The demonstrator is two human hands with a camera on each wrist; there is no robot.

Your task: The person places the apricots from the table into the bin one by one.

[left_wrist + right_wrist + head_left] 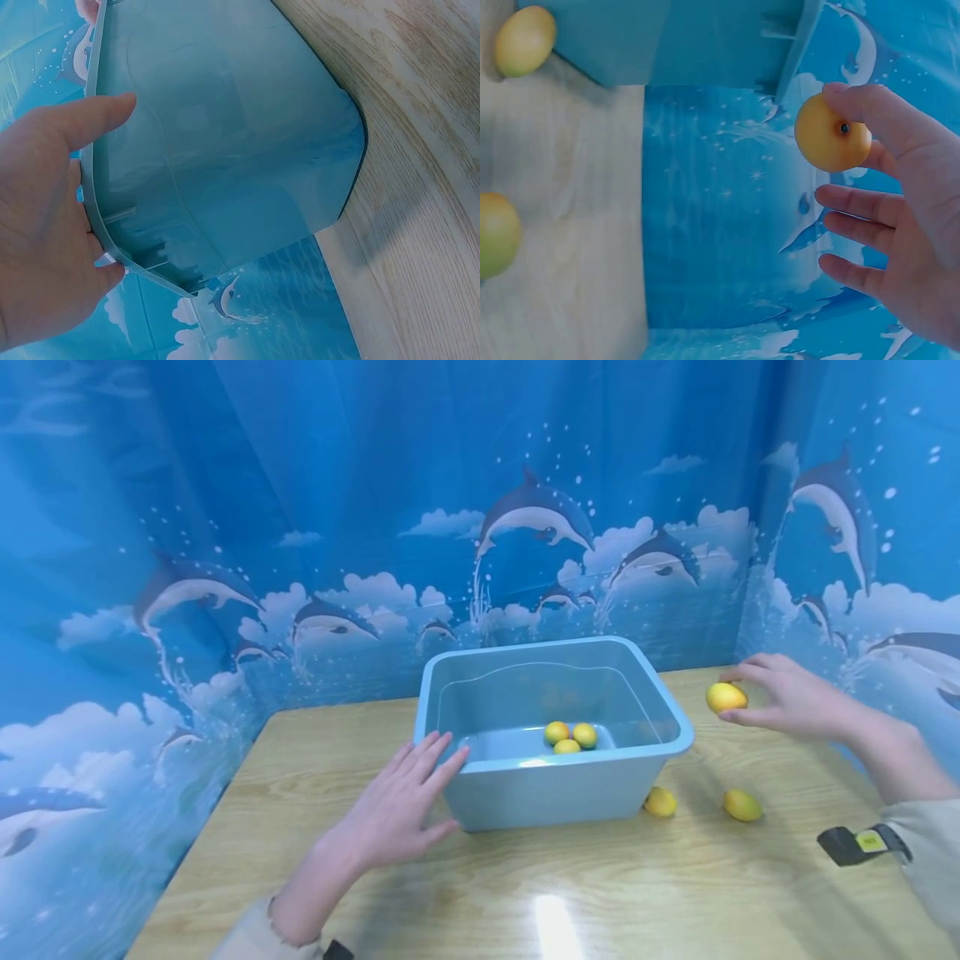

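Between thumb and fingertips, my right hand (795, 697) pinches a yellow-orange mango (726, 697), held above the table to the right of a light blue plastic bin (555, 797). In the right wrist view the mango (832, 135) shows its dark stem end, and the other fingers extend below it. My left hand (397, 806) rests at the bin's front left corner, its fairly straight fingers over the rim. The left wrist view has the thumb (101, 120) along the bin's outer wall. Inside the bin lie three mangoes (567, 747).
Two more mangoes lie on the wooden table (315, 777): one mango (660, 802) beside the bin's front right corner, another mango (742, 806) farther right. A blue dolphin-print curtain (360, 485) hangs behind and along the sides of the table.
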